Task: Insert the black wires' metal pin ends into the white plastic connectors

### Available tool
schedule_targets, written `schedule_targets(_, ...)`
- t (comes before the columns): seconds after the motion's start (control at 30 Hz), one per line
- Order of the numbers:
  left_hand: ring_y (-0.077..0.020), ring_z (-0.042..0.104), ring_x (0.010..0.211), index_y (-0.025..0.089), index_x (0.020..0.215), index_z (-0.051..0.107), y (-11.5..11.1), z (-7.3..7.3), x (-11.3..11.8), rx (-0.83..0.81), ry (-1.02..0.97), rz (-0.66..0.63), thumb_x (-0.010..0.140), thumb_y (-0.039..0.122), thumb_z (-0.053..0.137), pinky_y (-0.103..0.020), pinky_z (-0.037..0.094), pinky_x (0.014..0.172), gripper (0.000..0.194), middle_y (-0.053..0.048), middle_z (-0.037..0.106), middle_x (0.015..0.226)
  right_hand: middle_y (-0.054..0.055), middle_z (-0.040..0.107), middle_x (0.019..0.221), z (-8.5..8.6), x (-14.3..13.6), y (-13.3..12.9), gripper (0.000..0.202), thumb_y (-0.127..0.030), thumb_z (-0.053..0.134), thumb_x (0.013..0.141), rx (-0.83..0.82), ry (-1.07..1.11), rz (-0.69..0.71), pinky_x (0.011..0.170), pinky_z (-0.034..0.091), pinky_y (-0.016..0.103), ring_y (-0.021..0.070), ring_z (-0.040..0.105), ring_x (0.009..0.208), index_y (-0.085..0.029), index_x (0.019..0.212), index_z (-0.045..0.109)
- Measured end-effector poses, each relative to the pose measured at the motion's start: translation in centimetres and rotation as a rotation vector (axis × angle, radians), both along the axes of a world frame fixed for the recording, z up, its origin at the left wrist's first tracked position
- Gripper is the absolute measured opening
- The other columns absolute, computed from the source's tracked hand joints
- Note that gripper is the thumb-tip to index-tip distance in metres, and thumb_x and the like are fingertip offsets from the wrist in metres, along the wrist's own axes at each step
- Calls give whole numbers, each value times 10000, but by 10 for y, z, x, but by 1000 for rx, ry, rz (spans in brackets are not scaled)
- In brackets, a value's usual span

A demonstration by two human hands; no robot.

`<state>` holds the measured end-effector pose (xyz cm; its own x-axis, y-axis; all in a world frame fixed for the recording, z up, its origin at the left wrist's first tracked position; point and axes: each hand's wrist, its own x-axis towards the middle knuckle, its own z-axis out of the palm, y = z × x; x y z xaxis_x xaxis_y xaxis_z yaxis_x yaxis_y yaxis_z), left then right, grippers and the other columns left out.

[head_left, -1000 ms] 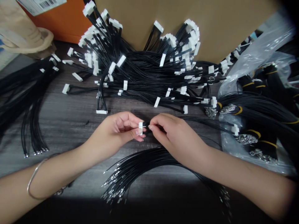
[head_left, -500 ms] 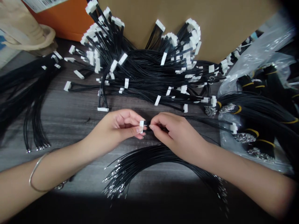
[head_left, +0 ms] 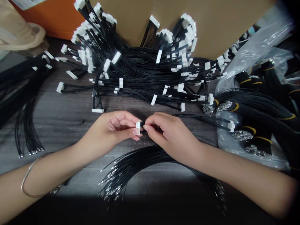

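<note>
Between the thumb and fingers of my left hand (head_left: 119, 126) is a small white connector housing (head_left: 138, 127), held upright. My right hand (head_left: 167, 129) pinches black wire right beside the housing, its fingertips almost touching it. Those black wires (head_left: 201, 117) run out behind my right hand to another white connector (head_left: 231, 126) on the right. Just below my hands, a loose bundle of black wires (head_left: 138, 159) with bare metal terminals at both ends curves across the table. Whether the wire ends sit inside the housing is hidden by my fingers.
A big heap of black cables (head_left: 140, 68) with white connectors lies behind my hands, against a cardboard box (head_left: 211, 28). Bundles with yellow ties (head_left: 250, 129) rest on clear plastic at right. More black wires (head_left: 28, 103) lie left, near an orange box (head_left: 53, 18).
The whole scene has shifted slightly left as the view turned. At the housing, the right fingertips have moved a little closer; both hands keep their grip.
</note>
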<state>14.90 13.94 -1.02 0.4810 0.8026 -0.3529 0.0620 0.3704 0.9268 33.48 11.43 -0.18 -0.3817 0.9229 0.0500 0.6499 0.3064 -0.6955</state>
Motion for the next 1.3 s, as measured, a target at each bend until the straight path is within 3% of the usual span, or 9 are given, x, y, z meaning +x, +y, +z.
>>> schedule_targets(0.27,-110,670,647,145,815,673,-3,5,6,9,32,56,723,93,695,-214,566,677,108,1,720,742,7,612,753,0,-5,4,155,-161,490,869,-7,-48,-17,645,400,225,95,539,697,-139,762,601)
schedule_targets(0.4,-126,666,710,132,845,654,-3,2,5,-18,-34,92,728,129,702,-258,575,720,126,-10,708,770,13,652,853,22,10,10,154,-248,509,879,-26,-71,49,664,440,227,107,580,756,-162,907,633)
schedule_targets(0.5,-137,670,746,130,851,639,-3,1,4,-32,-58,129,731,137,703,-249,577,699,136,-16,707,774,54,640,1024,45,30,7,203,-246,504,880,95,-188,31,781,457,277,156,588,909,-165,1038,602)
schedule_targets(0.63,-140,673,767,139,850,630,-3,0,4,-26,-73,127,744,150,695,-236,576,684,125,-13,700,780,19,633,854,62,51,-6,76,-188,540,843,158,-369,-13,696,454,283,148,577,760,-203,857,612)
schedule_targets(0.77,-142,671,773,139,852,621,-2,0,4,-28,-70,126,743,153,696,-240,578,685,133,-11,692,781,24,608,849,49,50,-16,71,-169,538,839,125,-417,28,690,451,272,136,560,748,-181,847,608)
schedule_targets(0.9,-145,673,787,143,849,624,-2,2,4,-31,-50,123,740,150,697,-232,573,683,131,-14,697,781,69,612,909,28,45,-12,146,-209,538,852,77,-492,-36,741,466,321,178,576,808,-137,937,634)
schedule_targets(1.07,-154,674,792,156,843,634,-1,2,3,-30,-43,116,738,162,698,-245,571,685,123,-12,699,773,52,648,921,18,48,0,208,-198,461,899,-29,-347,-37,813,458,297,152,593,848,-162,922,664)
schedule_targets(1.3,-149,673,770,148,827,633,0,1,3,-60,-55,109,719,152,715,-238,570,670,136,-14,700,759,16,574,794,4,54,8,52,-186,600,806,5,-284,-74,648,435,242,110,528,679,-175,799,650)
